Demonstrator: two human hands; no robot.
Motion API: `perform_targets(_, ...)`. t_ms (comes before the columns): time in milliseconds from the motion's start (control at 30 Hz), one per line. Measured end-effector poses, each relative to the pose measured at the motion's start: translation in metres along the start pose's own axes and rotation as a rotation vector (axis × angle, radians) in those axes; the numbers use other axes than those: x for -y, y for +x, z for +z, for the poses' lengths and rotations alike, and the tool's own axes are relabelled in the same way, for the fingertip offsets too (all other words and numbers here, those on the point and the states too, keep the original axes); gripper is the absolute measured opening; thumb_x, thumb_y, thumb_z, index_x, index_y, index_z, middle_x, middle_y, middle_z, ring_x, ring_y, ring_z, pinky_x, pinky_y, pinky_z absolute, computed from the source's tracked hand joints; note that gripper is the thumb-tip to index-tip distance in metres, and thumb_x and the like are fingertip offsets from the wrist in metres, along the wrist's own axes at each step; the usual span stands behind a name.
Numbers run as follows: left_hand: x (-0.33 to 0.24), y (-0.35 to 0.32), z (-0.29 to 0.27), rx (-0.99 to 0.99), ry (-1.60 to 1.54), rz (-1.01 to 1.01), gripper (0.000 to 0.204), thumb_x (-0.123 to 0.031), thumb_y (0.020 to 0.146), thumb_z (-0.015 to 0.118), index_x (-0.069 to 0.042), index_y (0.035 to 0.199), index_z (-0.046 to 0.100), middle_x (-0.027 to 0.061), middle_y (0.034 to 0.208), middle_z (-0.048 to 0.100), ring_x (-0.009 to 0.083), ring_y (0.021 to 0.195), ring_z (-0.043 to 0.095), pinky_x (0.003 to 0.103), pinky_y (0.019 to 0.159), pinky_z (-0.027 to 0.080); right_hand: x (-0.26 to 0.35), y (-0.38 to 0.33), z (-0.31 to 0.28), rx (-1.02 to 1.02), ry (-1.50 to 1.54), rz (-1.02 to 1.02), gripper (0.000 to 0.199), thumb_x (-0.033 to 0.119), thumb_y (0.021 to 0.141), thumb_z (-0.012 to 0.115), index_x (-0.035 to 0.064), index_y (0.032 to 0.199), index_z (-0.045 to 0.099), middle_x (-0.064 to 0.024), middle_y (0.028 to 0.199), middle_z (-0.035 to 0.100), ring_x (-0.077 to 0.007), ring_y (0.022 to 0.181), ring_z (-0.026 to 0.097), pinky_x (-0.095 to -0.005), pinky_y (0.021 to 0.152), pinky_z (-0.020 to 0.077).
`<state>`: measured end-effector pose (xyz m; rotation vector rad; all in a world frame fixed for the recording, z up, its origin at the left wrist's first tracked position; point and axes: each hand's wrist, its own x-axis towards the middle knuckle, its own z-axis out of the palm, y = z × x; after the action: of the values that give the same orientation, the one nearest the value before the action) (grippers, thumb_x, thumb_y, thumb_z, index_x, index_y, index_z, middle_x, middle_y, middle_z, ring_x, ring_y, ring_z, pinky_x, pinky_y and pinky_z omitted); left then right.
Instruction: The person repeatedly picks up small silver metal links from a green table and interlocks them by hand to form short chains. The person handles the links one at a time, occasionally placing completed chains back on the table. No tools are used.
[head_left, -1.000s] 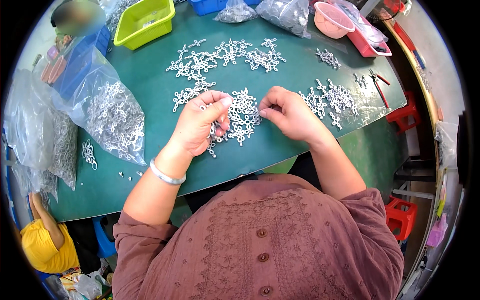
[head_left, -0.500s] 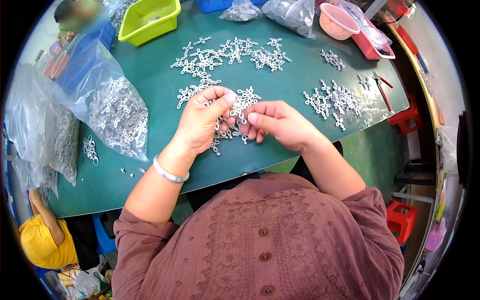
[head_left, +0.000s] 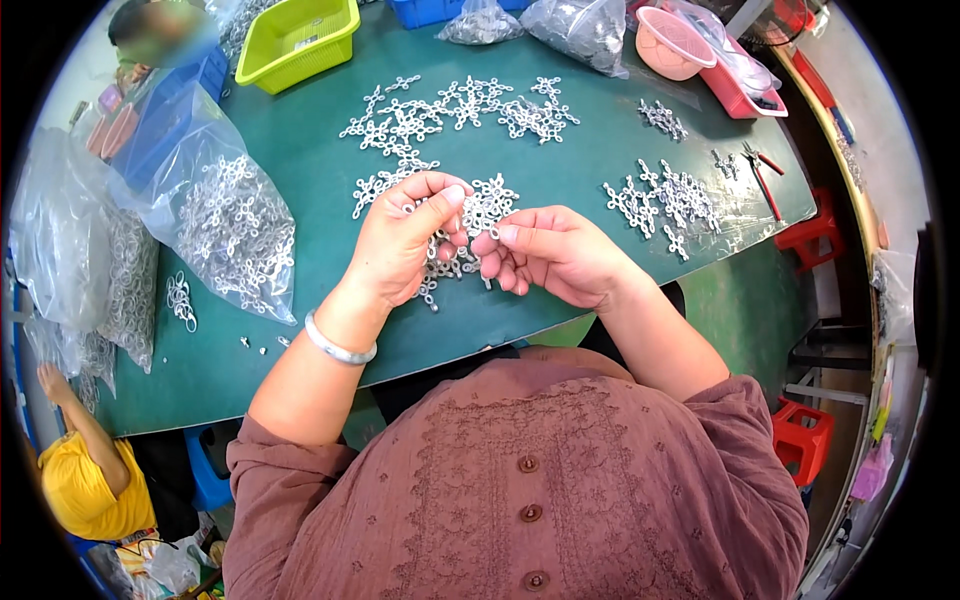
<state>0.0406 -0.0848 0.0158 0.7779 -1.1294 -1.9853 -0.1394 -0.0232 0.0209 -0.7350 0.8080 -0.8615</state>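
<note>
My left hand (head_left: 408, 240) is closed, its thumb pressed to the forefinger and the other fingers curled. Silvery ring-lobed metal pieces (head_left: 437, 243) show between its thumb and fingers; exactly how many it holds is hidden. Opposite it, my right hand (head_left: 555, 250) pinches a small ring-ended metal piece (head_left: 492, 232) between thumb and forefinger. Behind and below the fingers lies a heap of cross-shaped metal pieces (head_left: 490, 198), partly covered by both hands. The heap and the held pieces overlap, so their borders are hard to tell.
More metal crosses (head_left: 405, 122) spread across the green table (head_left: 310, 190), with another cluster (head_left: 685, 200) at right near red-handled pliers (head_left: 765, 185). A clear bag of pieces (head_left: 240, 235) lies left. Green (head_left: 300, 45) and pink baskets (head_left: 675, 45) stand far off. Someone in yellow (head_left: 85, 485) sits lower left.
My right fingers have shifted slightly, and the small piece now shows at their tips. My left hand keeps its place. The hand of the person in yellow has moved up and left.
</note>
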Motion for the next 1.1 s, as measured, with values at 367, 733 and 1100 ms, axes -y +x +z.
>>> perform_targets(367, 0.000, 0.000, -0.002, 0.023, -0.004, -0.004, 0.018, -0.014, 0.085, 0.054, -0.003, 0.099, 0.057, -0.0002, 0.066, 0.052, 0.0077, 0.056, 0.048, 0.019, 0.046, 0.038, -0.004, 0.004, -0.002, -0.135, -0.062, -0.096, 0.013, 0.013, 0.082, 0.058, 0.0003, 0.086, 0.058, -0.0032, 0.072, 0.059, -0.0065, 0.057, 0.052, -0.0180, 0.051, 0.0417)
perform_targets(733, 0.001, 0.001, -0.002, 0.008, -0.023, -0.027, 0.019, -0.014, 0.087, 0.051, -0.003, 0.101, 0.057, -0.0001, 0.071, 0.052, 0.0076, 0.056, 0.048, 0.018, 0.046, 0.038, -0.001, 0.003, 0.004, -0.223, -0.192, -0.128, 0.014, 0.012, 0.081, 0.058, -0.0002, 0.087, 0.059, -0.0024, 0.073, 0.059, -0.0050, 0.058, 0.049, -0.0166, 0.051, 0.0397)
perform_targets(1100, 0.003, 0.007, -0.014, 0.052, -0.285, -0.097, 0.013, -0.014, 0.088, 0.047, -0.005, 0.095, 0.054, 0.0044, 0.083, 0.053, 0.0111, 0.064, 0.049, 0.022, 0.050, 0.041, -0.001, -0.003, 0.000, -0.234, -0.445, -0.177, 0.016, 0.010, 0.081, 0.056, 0.0006, 0.093, 0.061, 0.0001, 0.076, 0.060, -0.0054, 0.063, 0.050, -0.0192, 0.057, 0.0417)
